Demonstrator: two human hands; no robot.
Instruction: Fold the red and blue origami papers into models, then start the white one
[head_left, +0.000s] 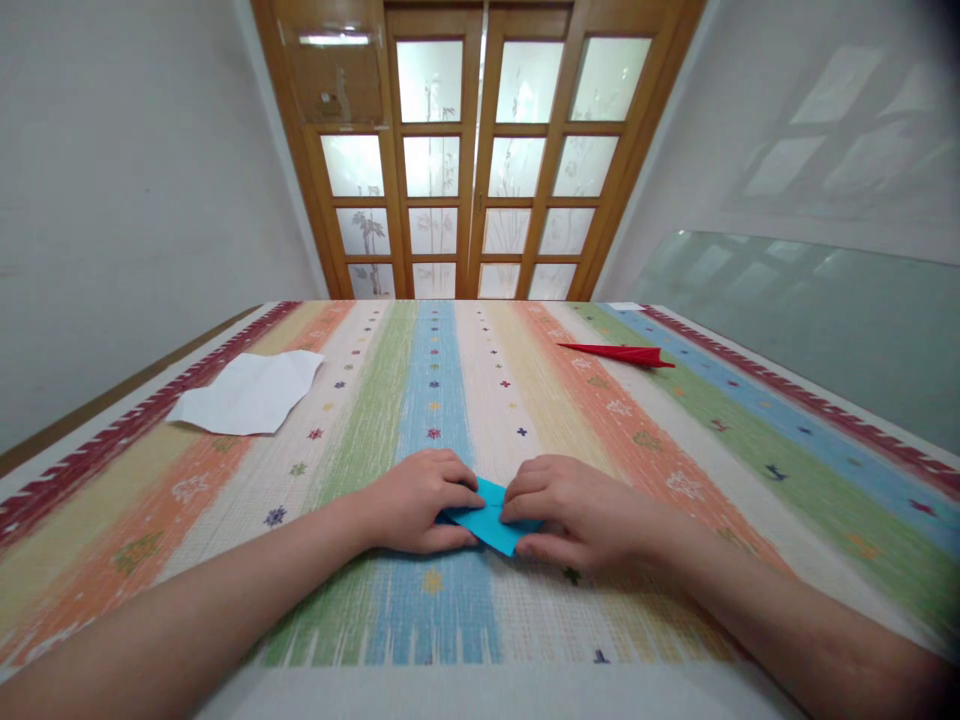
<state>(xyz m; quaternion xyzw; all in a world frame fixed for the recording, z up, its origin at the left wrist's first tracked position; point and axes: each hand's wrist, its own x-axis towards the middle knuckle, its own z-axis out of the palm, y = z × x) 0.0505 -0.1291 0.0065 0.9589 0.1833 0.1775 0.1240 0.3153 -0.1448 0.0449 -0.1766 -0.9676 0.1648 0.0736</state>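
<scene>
A small folded piece of bright blue paper [491,522] lies near the front middle of the striped tablecloth, between my two hands. My left hand [421,503] grips its left side, with the thumb at the lower edge and the fingers curled over the top. On the right side my right hand [559,512] pinches the paper, its fingertips pressing on the upper face and its thumb by the near corner. Both hands partly cover the paper, so its full outline is hidden.
A creased white sheet of paper [247,392] lies at the left of the tablecloth [390,600]. Toward the back right rests a pointed, folded red paper [619,354]. Beyond the table's far edge stand wooden doors [480,150] with frosted panes; a glass panel [810,320] leans at the right.
</scene>
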